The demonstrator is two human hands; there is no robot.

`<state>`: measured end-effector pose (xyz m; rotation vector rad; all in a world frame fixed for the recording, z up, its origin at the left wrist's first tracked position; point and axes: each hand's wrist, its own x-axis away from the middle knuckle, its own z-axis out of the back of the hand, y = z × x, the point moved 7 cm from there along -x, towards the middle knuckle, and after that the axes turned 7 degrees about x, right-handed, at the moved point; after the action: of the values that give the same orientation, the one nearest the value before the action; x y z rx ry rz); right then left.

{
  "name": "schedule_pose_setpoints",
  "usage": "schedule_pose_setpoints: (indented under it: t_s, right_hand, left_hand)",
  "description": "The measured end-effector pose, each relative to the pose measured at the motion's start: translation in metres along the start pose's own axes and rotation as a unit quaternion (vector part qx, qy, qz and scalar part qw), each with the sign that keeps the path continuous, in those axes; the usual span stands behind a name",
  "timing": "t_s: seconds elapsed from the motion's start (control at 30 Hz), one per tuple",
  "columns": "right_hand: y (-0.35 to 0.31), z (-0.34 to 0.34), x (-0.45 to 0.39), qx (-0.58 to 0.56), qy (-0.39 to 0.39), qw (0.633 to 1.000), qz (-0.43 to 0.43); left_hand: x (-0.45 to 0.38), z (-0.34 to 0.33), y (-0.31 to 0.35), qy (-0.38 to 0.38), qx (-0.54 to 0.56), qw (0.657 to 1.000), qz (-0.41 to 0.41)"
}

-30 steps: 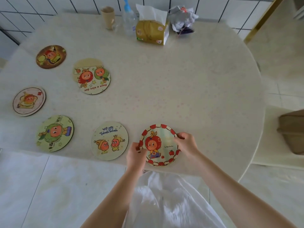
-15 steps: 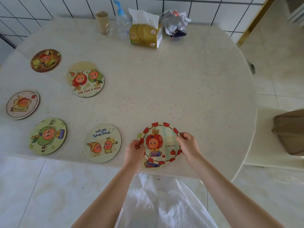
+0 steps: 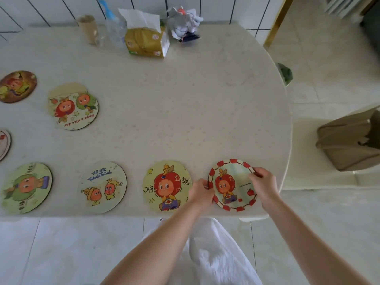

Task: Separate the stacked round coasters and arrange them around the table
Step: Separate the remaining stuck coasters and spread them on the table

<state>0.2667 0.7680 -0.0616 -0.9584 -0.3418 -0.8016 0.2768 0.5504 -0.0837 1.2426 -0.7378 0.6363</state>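
Round coaster with a red-and-white checked rim sits between both hands near the table's front right edge, and both hands have it. The left hand pinches its left edge with curled fingers; the right hand grips the upper right rim, thumb and fingers closed over the border. Whether it lies flat or is raised a touch off the pale speckled round tabletop cannot be told. Being a disc, it has no long axis, but its printed red apple figure stands head away from the person, feet toward them, so the picture reads upright to the wearer.

Just left of the left hand lies a yellow-green round coaster with a big red apple character, flat, also upright to the wearer; its right edge is partly hidden under the left hand's knuckles. Further left comes a cream round coaster with two small orange figures and blue lettering, then a green round coaster with a green-hooded figure.

Up and well to the left of the hands, a round coaster reading "Have a nice day" has its lettering upside down to the wearer and overlaps a plain tan disc peeking out behind it. A dark brown round coaster is blurred, and a white red-edged one is cut by the left frame edge.
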Motion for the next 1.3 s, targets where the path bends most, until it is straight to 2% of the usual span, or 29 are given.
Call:
schedule_pose_setpoints:
  t_s: [0.5,0.63,0.8,1.07,1.3]
  right_hand:
    - [0.003,0.009,-0.013,0.119,0.05,0.991,0.04]
    - [-0.019,0.01,-0.012,0.146,0.057,0.985,0.074]
    - [-0.076,-0.019,-0.007,0.126,0.039,0.984,0.12]
    - [-0.2,-0.149,0.013,0.139,-0.082,0.957,0.24]
    - [-0.295,-0.276,0.038,0.142,-0.133,0.944,0.268]
  left_hand:
    - [-0.005,0.004,-0.005,-0.041,0.006,0.999,0.021]
    - [-0.004,0.025,0.002,-0.027,-0.013,0.999,0.018]
    - [-0.007,0.06,0.015,-0.015,0.047,0.999,0.014]
    - [-0.026,0.192,0.045,0.064,0.183,0.98,-0.035]
    - [-0.063,0.357,0.047,0.177,0.263,0.948,-0.014]
